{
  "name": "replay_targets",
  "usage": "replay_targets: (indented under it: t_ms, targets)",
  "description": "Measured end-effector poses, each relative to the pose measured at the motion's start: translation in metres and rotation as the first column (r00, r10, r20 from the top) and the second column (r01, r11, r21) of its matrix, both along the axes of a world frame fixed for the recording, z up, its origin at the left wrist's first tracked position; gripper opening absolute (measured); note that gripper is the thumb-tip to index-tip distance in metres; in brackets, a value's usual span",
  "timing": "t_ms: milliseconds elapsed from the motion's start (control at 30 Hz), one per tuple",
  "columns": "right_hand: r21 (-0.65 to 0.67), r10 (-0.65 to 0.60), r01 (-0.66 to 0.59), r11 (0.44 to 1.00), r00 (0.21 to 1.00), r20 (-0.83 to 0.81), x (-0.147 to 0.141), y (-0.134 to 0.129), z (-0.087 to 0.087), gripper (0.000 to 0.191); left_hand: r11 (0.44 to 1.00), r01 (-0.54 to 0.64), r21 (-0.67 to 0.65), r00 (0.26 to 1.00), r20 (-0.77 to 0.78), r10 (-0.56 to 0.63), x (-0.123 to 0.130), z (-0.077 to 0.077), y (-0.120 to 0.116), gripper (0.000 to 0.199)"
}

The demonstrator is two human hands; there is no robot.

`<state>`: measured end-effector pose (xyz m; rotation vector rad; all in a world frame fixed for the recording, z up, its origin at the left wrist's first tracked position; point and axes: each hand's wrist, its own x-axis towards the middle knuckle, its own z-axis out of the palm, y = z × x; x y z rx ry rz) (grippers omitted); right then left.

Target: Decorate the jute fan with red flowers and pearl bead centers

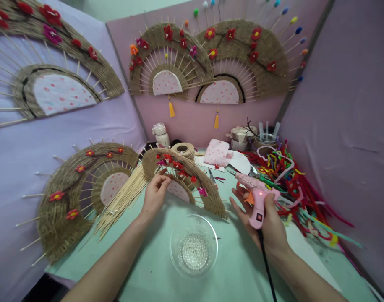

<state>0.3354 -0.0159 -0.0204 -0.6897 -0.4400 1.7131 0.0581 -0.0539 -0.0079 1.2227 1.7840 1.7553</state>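
A woven fan (204, 178) with red and magenta flowers lies tilted at the middle of the table. My left hand (157, 188) is over its left part, fingers pressed together near the inner arch; anything between the fingertips is too small to make out. On the right, my right hand (264, 222) holds a pink glue gun (258, 197) with a small red light lit and a black cord hanging down. The gun's nozzle points left, apart from the fan. Below the fan stands a clear bowl (194, 249) of white pearl beads.
Thin sticks (124, 197) and a larger fan (62, 201) lie at left. Behind are a twine roll (183, 149), a white bottle (160, 135) and dotted cloth (217, 152). Colourful pipe cleaners (292, 180) pile up at right. Finished fans (245, 46) hang on the back wall.
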Motion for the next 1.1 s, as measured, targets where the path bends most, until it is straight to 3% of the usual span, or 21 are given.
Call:
replay_targets:
  t_ms: [133, 267, 400, 533, 700, 933, 1100]
  targets:
    - [0.143, 0.029, -0.047, 0.989, 0.992, 0.124, 0.017, 0.005, 0.003, 0.054, 0.998, -0.029, 0.057, 0.999, 0.046, 0.026, 0.004, -0.004, -0.016, 0.012]
    - [0.293, 0.065, -0.135, 0.947, 0.969, 0.238, 0.03, 0.006, -0.001, 0.057, 0.993, -0.057, 0.1, 0.969, 0.247, 0.03, 0.009, -0.018, -0.03, 0.013]
    - [0.381, 0.09, -0.213, 0.899, 0.945, 0.316, 0.035, 0.004, -0.007, 0.057, 0.993, 0.012, 0.119, 0.822, 0.564, -0.078, 0.017, -0.028, -0.032, 0.021]
    - [0.412, 0.08, -0.241, 0.879, 0.926, 0.37, 0.037, 0.002, -0.011, 0.056, 0.983, 0.084, 0.164, 0.66, 0.73, -0.178, 0.02, -0.03, -0.031, 0.025]
    - [0.415, 0.053, -0.235, 0.879, 0.913, 0.405, 0.036, 0.001, -0.011, 0.057, 0.977, 0.123, 0.172, 0.567, 0.796, -0.211, 0.021, -0.03, -0.034, 0.026]
    - [0.349, 0.035, -0.194, 0.917, 0.91, 0.413, 0.036, 0.003, -0.021, 0.057, 0.985, 0.149, 0.09, 0.509, 0.847, -0.154, 0.021, -0.031, -0.035, 0.015]
    - [0.322, 0.025, -0.163, 0.932, 0.919, 0.393, 0.036, 0.002, -0.017, 0.056, 0.979, 0.176, 0.101, 0.486, 0.856, -0.175, 0.02, -0.031, -0.036, 0.014]
